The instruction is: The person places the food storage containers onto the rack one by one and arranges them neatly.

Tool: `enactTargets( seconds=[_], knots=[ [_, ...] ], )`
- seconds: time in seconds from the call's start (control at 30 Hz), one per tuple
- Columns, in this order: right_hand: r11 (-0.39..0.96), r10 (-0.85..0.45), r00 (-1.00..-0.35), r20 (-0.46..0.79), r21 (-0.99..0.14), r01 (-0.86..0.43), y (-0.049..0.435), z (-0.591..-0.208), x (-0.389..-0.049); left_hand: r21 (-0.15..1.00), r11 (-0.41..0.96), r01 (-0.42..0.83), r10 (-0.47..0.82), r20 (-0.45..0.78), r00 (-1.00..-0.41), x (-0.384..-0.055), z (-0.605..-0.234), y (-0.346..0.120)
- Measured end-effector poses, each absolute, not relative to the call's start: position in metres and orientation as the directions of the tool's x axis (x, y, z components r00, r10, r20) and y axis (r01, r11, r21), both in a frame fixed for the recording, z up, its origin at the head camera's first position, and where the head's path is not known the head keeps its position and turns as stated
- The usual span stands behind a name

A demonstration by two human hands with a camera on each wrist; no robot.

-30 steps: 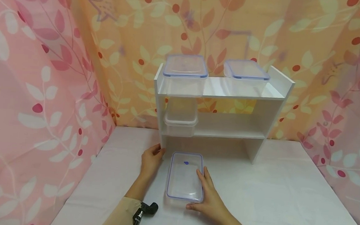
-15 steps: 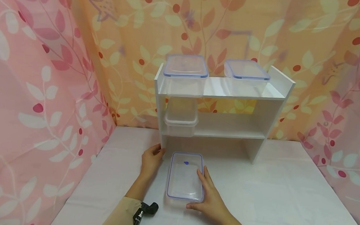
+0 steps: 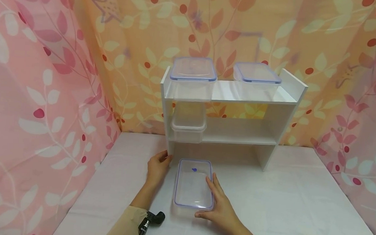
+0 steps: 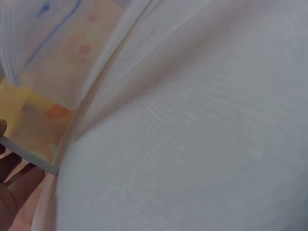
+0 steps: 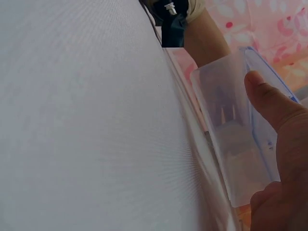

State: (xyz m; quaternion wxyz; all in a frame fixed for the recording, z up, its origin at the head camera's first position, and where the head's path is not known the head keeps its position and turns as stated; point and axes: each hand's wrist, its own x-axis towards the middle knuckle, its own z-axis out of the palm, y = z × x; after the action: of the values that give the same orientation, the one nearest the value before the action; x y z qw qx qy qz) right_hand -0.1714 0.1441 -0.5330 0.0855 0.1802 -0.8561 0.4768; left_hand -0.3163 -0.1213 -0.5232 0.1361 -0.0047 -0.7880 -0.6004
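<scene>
On the white cloth lies a clear plastic food container (image 3: 192,185) with a blue-edged lid, in front of a white two-tier shelf (image 3: 239,130). My right hand (image 3: 221,207) grips its near right corner, thumb at the near end and fingers along the right side. The right wrist view shows the thumb (image 5: 269,98) across the container's end wall (image 5: 231,134). With my left hand (image 3: 157,168) I hold the lower front edge of the shelf's left side panel. In the left wrist view that panel's edge (image 4: 29,156) runs between thumb and fingers.
Two blue-lidded containers, a left one (image 3: 193,79) and a right one (image 3: 258,80), stand on the top shelf. A clear-lidded container (image 3: 188,126) sits at the left of the middle tier. Floral curtains (image 3: 137,92) enclose the back and sides. A black wrist camera (image 3: 151,220) sits on the left sleeve.
</scene>
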Motion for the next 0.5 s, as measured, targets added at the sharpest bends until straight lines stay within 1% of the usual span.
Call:
enactTargets(
  seconds=[0.13,0.5],
  knots=[
    [0.469,-0.227,-0.919,0.321,-0.791,-0.392,0.145,-0.528,-0.171,0.944,0.282,0.168,-0.158,0.219,-0.963,-0.317,-0.524,-0.122],
    [0.427,-0.239,-0.934,0.267,-0.835,-0.347,0.143,-0.504,-0.164,0.944,0.282,0.173,-0.154,0.223,-0.963,-0.319,-0.526,-0.122]
  ],
)
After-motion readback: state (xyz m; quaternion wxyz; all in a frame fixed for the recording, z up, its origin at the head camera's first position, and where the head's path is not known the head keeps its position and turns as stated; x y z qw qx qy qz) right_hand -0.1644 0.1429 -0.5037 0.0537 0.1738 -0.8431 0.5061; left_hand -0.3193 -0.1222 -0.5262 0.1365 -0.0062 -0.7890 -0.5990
